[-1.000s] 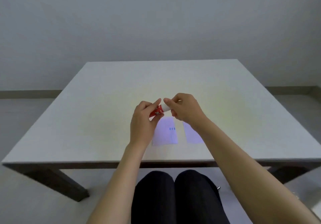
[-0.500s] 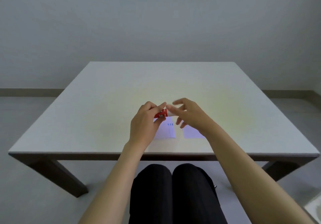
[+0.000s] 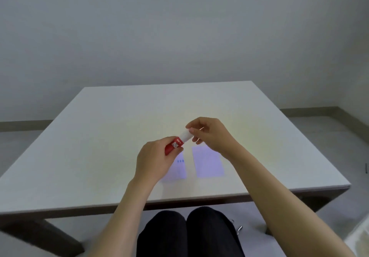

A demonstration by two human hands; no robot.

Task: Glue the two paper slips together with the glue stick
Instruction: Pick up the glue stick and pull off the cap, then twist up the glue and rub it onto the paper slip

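Grasping the glue stick [image 3: 175, 145] above the tabletop [image 3: 99, 137], left hand [image 3: 154, 162] half-hides 1 of 2 paper slips [image 3: 208, 162]; right hand [image 3: 209, 135] pinches its white cap [image 3: 185, 135].

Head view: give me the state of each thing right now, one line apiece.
Glue stick: held above the table, tilted, white cap on.
Left hand: shut around the red body.
Right hand: fingertips pinching the cap.
Left paper slip: flat on the table, partly hidden by the left hand.
Right paper slip: flat, apart from the other.
Table: bearing both slips.
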